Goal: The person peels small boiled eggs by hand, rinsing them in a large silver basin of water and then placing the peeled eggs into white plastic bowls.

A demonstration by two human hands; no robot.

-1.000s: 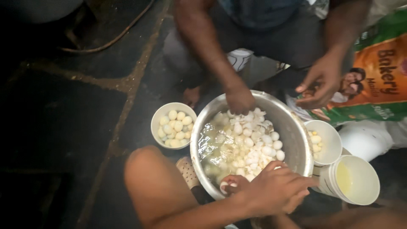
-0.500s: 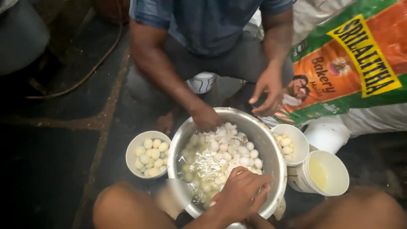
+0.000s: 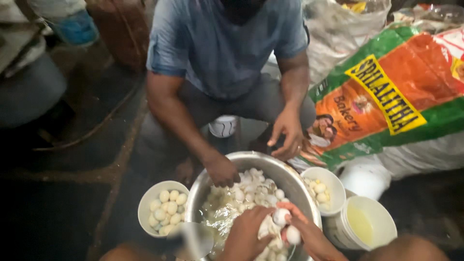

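A large steel bowl [image 3: 296, 180] sits on the floor, filled with white eggs, shell bits and cloudy water. My left hand [image 3: 245, 233] and my right hand [image 3: 309, 237] meet over its near side. Together they grip a white egg [image 3: 280, 216], and my right hand's fingers also curl round a second egg [image 3: 293, 235]. Across the bowl squats a person in a blue shirt. One of that person's hands [image 3: 222, 171] is down among the eggs at the far rim; the other [image 3: 287, 137] hangs above the rim.
A white bowl [image 3: 147, 205] of peeled eggs stands left of the steel bowl, and a smaller one [image 3: 333, 183] is on the right. A white bucket [image 3: 382, 217] of yellow liquid is at lower right. Printed sacks [image 3: 386, 106] lie behind it. Dark floor spreads left.
The view has tilted up toward the person opposite. My left hand has come into the bowl beside my right, and both now hold eggs. The other person's hand stays in the bowl.
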